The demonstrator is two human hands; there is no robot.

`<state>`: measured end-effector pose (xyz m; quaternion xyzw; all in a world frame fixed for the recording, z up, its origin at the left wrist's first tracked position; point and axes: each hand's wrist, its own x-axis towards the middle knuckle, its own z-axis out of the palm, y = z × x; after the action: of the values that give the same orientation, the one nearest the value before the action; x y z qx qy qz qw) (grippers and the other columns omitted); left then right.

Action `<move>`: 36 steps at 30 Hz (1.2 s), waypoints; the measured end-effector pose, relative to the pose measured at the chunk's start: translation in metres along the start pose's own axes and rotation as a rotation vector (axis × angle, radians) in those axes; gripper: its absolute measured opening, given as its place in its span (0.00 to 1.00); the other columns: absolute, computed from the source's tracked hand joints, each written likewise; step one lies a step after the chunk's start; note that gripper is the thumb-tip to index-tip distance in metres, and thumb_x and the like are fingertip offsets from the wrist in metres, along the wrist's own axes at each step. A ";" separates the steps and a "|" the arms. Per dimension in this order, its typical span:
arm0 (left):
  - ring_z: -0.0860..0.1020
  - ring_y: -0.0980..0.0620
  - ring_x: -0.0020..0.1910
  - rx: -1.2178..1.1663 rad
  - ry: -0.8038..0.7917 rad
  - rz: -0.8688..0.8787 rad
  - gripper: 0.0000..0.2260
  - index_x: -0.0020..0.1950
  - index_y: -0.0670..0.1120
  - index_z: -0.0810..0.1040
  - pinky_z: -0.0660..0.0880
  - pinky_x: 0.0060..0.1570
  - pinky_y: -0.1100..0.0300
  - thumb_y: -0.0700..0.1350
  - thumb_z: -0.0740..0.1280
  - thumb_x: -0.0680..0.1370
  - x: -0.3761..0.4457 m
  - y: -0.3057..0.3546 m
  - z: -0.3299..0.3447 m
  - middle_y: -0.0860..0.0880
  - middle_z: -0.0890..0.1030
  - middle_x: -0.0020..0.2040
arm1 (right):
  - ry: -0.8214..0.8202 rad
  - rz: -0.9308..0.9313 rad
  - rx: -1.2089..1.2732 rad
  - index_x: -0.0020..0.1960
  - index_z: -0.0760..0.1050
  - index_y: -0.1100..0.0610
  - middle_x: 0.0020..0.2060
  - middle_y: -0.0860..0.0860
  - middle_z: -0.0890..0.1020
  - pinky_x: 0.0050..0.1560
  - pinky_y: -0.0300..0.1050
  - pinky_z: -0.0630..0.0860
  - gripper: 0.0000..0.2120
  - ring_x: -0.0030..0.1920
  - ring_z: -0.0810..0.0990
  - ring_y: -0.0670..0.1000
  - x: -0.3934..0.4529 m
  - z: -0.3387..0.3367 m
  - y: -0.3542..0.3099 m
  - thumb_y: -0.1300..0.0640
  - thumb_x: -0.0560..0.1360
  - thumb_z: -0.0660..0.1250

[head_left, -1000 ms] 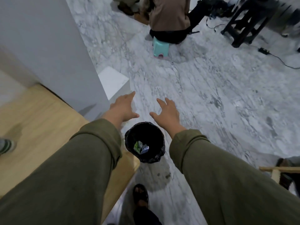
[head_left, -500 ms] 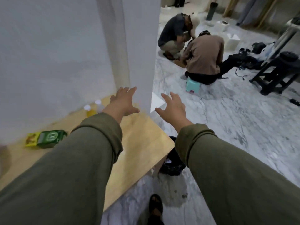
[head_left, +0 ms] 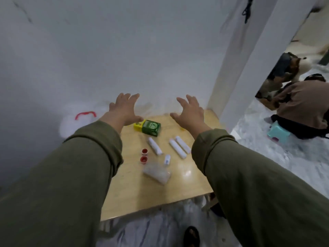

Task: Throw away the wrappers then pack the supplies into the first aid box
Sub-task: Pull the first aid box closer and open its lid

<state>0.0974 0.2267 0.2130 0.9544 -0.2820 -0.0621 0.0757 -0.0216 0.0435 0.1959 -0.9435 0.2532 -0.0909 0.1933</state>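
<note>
At far left the white box (head_left: 78, 122), red handle up, sits blurred against the wall, seemingly ready to be filled. The left hand (head_left: 124, 111) hovers spread and empty above the table (head_left: 135, 193), likely free to pick. Beneath it lies a green carton (head_left: 151, 127); nearer are two red caps (head_left: 144, 155), a clear pack (head_left: 156, 172), a small vial (head_left: 167, 159) and three white rolls (head_left: 175, 147), laid apart within easy reach. The right hand (head_left: 191, 114) is also spread, holding nothing.
</note>
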 end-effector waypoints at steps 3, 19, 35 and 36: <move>0.47 0.44 0.77 0.001 0.025 -0.102 0.41 0.77 0.53 0.49 0.56 0.70 0.41 0.58 0.69 0.72 -0.016 -0.056 -0.005 0.47 0.52 0.78 | -0.049 -0.098 0.003 0.74 0.58 0.48 0.77 0.53 0.53 0.74 0.57 0.52 0.30 0.77 0.47 0.54 0.005 0.023 -0.046 0.46 0.75 0.64; 0.51 0.44 0.77 -0.144 0.044 -0.542 0.42 0.77 0.54 0.47 0.58 0.71 0.41 0.56 0.70 0.72 -0.067 -0.227 0.056 0.45 0.54 0.77 | -0.268 -0.633 -0.179 0.75 0.55 0.48 0.77 0.53 0.53 0.74 0.60 0.51 0.30 0.77 0.47 0.55 0.030 0.171 -0.189 0.44 0.76 0.61; 0.57 0.41 0.75 -0.482 0.110 -0.376 0.46 0.73 0.65 0.41 0.62 0.68 0.42 0.50 0.74 0.71 -0.013 -0.282 0.122 0.47 0.49 0.78 | -0.060 -0.526 -0.292 0.75 0.46 0.40 0.78 0.52 0.48 0.68 0.72 0.45 0.39 0.77 0.42 0.61 0.033 0.270 -0.209 0.37 0.72 0.65; 0.59 0.41 0.74 -0.506 0.120 -0.361 0.45 0.74 0.63 0.43 0.64 0.67 0.44 0.48 0.74 0.71 -0.011 -0.282 0.122 0.47 0.52 0.77 | -0.063 -0.493 -0.294 0.75 0.45 0.40 0.78 0.52 0.47 0.68 0.73 0.46 0.39 0.76 0.42 0.63 0.035 0.270 -0.210 0.37 0.72 0.64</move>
<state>0.2180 0.4536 0.0436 0.9418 -0.0785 -0.0863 0.3151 0.1738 0.2791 0.0396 -0.9969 0.0205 -0.0680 0.0344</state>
